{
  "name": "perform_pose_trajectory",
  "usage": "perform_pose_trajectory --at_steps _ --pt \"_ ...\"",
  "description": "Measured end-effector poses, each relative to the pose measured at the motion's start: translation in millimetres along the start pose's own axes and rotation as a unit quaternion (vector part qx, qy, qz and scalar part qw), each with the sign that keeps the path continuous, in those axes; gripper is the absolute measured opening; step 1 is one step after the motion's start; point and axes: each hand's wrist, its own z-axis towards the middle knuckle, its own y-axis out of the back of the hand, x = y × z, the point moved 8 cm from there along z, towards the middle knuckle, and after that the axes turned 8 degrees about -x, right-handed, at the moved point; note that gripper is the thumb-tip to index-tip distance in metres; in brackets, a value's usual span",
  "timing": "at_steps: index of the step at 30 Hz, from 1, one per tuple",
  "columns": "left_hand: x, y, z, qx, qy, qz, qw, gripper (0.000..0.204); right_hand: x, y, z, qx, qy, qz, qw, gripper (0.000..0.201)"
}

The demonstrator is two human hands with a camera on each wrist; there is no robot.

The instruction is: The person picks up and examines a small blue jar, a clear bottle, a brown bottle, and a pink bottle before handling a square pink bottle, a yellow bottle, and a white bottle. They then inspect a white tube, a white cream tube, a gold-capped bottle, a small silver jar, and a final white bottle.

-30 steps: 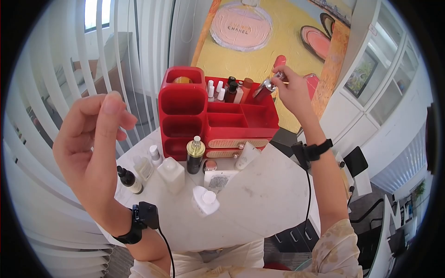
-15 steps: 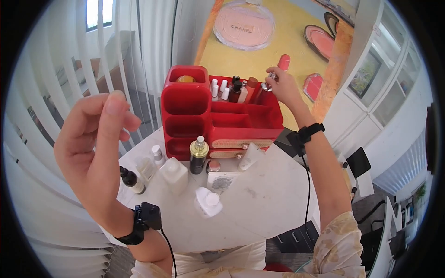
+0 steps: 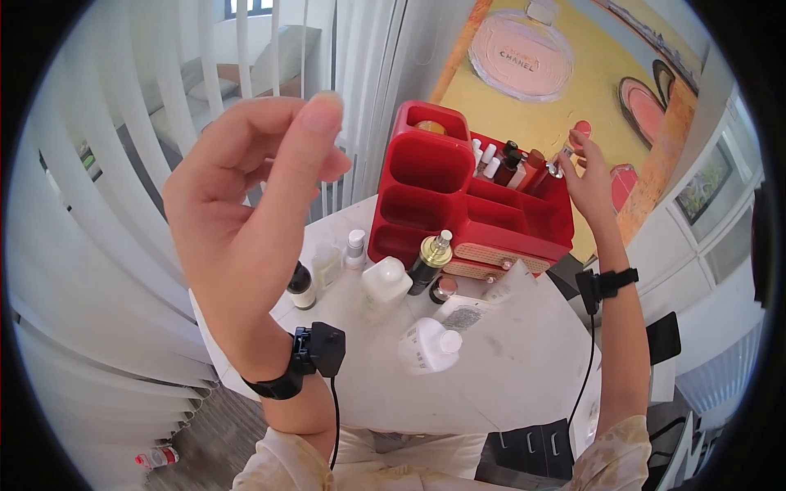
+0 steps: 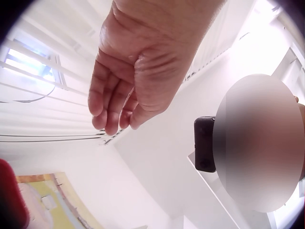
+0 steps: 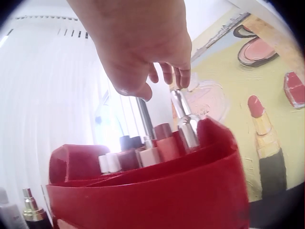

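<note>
Right hand (image 3: 591, 184) released: thumb clear of the silver bottle (image 5: 189, 128), fingertips right at its top, can't tell if touching. Bottle is in the far right corner of the red organizer (image 5: 152, 202), which sits at the worktop's (image 3: 524, 352) far edge. Left hand (image 3: 250, 184) raised toward the worktop's left edge, fingers loosely bent, holding nothing. Gold-collared bottle (image 3: 427, 268) just in front of organizer.

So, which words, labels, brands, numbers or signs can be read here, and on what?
"CHANEL": on the pink perfume bottle in the painting.
Fainter line above that word: too blurred to read.
Front white bottle: markings too small to read.
Pale-labelled dark bottle and red-labelled floor bottle: too small to read.
</note>
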Motion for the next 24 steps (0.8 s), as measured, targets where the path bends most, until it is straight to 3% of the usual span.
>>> perform_pose_trajectory --at_steps 3,6,9,11,13,16,20,24 --pt "0 -1 1 0.009 -0.004 -0.011 1.000 0.019 61 13 2 -0.038 0.117 -0.036 0.992 0.038" --pt "-1 0 2 0.011 -0.005 -0.016 1.000 0.019 118 19 2 -0.032 0.127 0.058 0.990 0.031" --pt "-2 2 2 0.013 -0.006 -0.014 1.000 0.019 163 -2 -8 0.140 0.000 0.204 0.969 0.025" --pt "-3 2 2 0.013 -0.006 -0.013 1.000 0.019 207 -15 -20 0.220 0.116 0.229 0.941 0.020" --pt "-2 2 2 0.014 -0.005 -0.014 1.000 0.019 242 -29 -37 0.245 0.229 0.248 0.909 0.019" --pt "-3 4 2 0.012 0.001 -0.015 1.000 0.019 267 -64 -61 0.430 0.194 0.231 0.851 0.031" --pt "-2 8 4 0.013 -0.003 -0.024 1.000 0.019 281 -97 -76 0.549 0.115 0.184 0.807 0.055" --pt "-1 11 6 0.016 -0.018 -0.042 0.999 0.019 277 -133 -89 0.583 0.052 0.164 0.794 0.056"
